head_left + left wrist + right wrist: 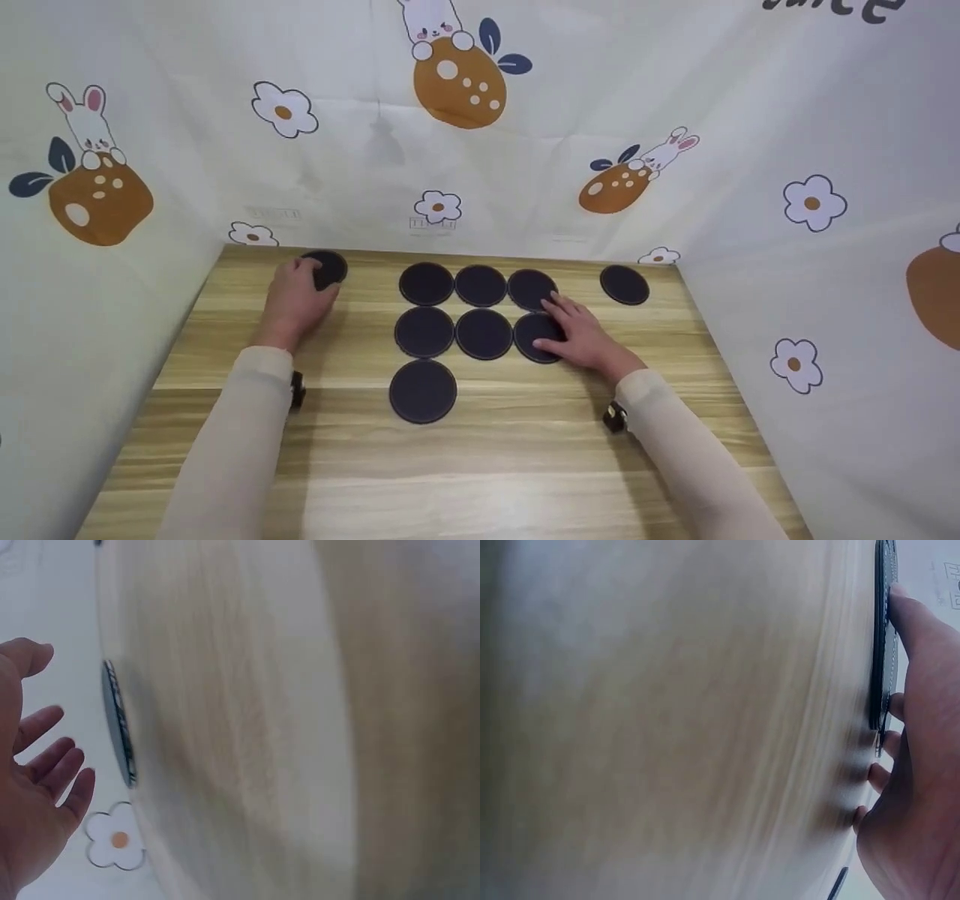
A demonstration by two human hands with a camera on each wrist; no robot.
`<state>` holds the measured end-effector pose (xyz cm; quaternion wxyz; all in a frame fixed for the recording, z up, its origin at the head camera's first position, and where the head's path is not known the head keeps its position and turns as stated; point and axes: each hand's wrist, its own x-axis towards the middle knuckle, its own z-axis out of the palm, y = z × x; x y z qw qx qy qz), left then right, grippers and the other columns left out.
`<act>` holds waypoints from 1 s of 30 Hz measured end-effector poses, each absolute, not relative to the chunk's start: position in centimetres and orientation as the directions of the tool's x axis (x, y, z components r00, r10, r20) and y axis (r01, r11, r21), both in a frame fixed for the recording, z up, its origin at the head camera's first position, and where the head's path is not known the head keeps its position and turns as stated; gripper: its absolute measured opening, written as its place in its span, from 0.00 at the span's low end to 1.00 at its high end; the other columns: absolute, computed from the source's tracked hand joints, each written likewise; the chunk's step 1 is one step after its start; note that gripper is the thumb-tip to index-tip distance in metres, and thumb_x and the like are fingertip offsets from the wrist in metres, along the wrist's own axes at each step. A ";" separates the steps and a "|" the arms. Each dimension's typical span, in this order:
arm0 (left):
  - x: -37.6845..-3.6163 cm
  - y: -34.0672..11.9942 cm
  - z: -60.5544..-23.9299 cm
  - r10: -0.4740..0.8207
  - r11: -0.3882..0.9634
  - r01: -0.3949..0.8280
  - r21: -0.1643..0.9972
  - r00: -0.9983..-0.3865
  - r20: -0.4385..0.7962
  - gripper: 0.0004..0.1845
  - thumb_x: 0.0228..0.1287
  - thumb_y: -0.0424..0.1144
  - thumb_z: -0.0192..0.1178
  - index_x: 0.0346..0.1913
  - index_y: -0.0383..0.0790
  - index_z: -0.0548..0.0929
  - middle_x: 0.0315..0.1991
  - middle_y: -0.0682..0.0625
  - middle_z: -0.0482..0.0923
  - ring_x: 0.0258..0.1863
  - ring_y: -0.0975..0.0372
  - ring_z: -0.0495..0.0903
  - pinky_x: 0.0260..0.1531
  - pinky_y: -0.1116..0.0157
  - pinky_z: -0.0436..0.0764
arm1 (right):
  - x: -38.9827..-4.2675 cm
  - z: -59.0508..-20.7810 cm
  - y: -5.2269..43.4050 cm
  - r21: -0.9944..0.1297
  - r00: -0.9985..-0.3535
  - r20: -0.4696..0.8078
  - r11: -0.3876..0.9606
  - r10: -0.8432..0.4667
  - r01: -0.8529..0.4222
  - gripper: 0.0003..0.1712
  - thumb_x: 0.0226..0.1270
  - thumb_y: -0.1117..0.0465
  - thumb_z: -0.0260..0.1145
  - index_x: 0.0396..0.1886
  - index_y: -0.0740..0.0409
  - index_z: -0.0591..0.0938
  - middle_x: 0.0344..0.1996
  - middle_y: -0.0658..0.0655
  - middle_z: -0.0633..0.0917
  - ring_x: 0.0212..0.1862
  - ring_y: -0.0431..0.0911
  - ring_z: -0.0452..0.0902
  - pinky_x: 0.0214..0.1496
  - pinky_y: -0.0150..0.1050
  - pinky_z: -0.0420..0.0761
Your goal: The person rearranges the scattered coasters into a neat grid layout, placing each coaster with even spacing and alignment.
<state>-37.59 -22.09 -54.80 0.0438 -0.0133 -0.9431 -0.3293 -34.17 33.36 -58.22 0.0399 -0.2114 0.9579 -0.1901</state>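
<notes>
Several round black coasters lie flat on the wooden table. My left hand [296, 298] is over a lone coaster [330, 270] at the far left; the left wrist view shows the spread fingers [71, 799] apart from that coaster [118, 724]. My right hand [585, 336] rests its thumb and fingers on the right end of the middle row, touching the coaster [534, 339] there. Its fingertips reach the edge of the coaster [531, 287] behind. In the right wrist view the thumb [911, 611] lies on a coaster's top, with no grip around it.
Touching coasters form a back row [481, 285], a middle row [484, 334] and one front coaster [422, 392] at left. Another coaster [625, 285] lies apart at the far right. Patterned cloth [345, 165] walls the table [480, 465] at the back and both sides.
</notes>
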 end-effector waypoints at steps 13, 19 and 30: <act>-39.3 -23.4 -56.5 -0.020 0.844 -0.031 0.536 -0.999 -0.027 0.58 0.71 0.60 0.69 0.82 0.17 0.57 0.77 0.15 0.55 0.76 0.23 0.58 0.75 0.28 0.61 | -33.8 -58.6 33.6 -0.372 -0.907 0.004 0.841 -0.422 -0.393 0.54 0.75 0.32 0.70 0.89 0.54 0.65 0.89 0.64 0.57 0.87 0.70 0.51 0.86 0.68 0.52; -39.9 -23.8 -56.9 -0.015 0.848 -0.050 0.527 -0.997 -0.070 0.60 0.70 0.60 0.70 0.82 0.15 0.53 0.77 0.13 0.55 0.77 0.23 0.56 0.76 0.29 0.59 | -33.8 -58.5 33.4 -0.376 -0.905 0.012 0.837 -0.425 -0.398 0.54 0.76 0.32 0.70 0.89 0.56 0.66 0.88 0.65 0.58 0.86 0.71 0.51 0.85 0.70 0.53; -41.0 -23.9 -56.8 -0.004 0.852 -0.041 0.521 -0.997 -0.073 0.61 0.69 0.62 0.69 0.84 0.20 0.54 0.78 0.14 0.56 0.78 0.24 0.56 0.76 0.30 0.61 | -34.0 -58.2 33.3 -0.384 -0.903 0.033 0.828 -0.429 -0.408 0.54 0.75 0.34 0.72 0.88 0.58 0.66 0.88 0.67 0.59 0.85 0.72 0.52 0.84 0.71 0.54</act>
